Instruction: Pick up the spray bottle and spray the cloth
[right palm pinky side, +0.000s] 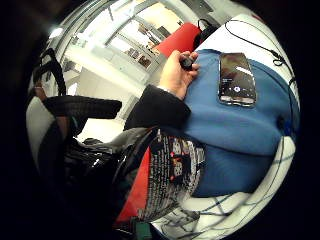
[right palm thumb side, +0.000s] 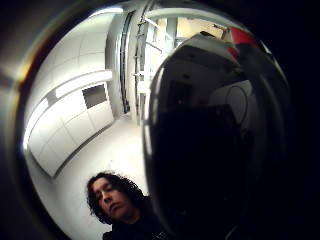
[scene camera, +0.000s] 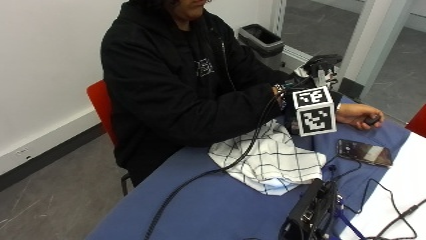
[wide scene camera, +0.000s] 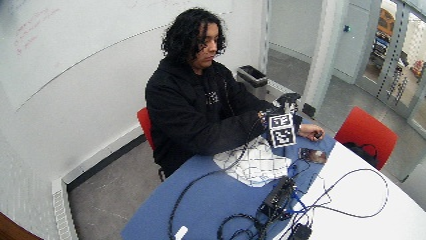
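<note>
So the checked cloth (scene camera: 273, 162) sits crumpled at the middle of the frame on the blue tabletop (scene camera: 213, 205). Just above it the gloved right hand (scene camera: 293, 100) has its fingers wrapped round the spray bottle (scene camera: 323, 67), held up off the tabletop. A phone (scene camera: 363, 152) lies further right.

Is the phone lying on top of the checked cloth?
No. In the outside view the phone lies on the blue table cover, apart from the checked cloth.
</note>
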